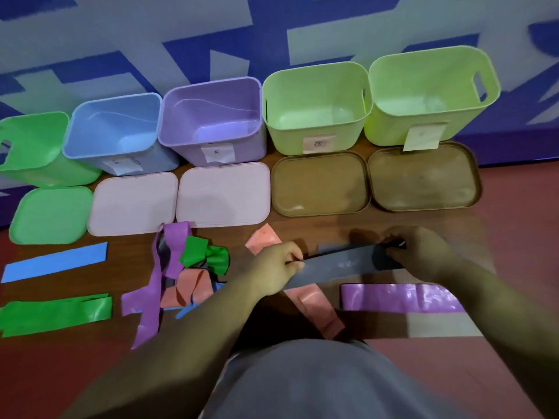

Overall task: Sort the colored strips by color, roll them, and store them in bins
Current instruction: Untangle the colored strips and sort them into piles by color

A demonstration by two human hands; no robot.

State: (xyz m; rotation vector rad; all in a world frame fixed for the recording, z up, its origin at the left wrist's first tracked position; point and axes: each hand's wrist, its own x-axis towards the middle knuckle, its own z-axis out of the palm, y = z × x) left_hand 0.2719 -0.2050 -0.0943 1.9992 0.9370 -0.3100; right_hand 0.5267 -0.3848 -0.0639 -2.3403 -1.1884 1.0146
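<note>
A grey strip [338,264] is stretched between my hands just above the floor. My left hand [273,269] pinches its near left end, and my right hand [419,252] grips its far right end. Under it lies a pink strip [317,309], and a purple strip [399,297] lies flat to the right. A tangled pile of purple, green, pink and blue strips [184,273] sits left of my left hand. A blue strip [54,261] and a green strip [57,314] lie flat at far left.
Along the wall stand a green bin [39,164], a blue bin [87,128], a purple bin [257,116] and two lime bins [314,137] [472,116], all open. Their lids [223,195] lie flat in front. My grey-clad knee fills the bottom centre.
</note>
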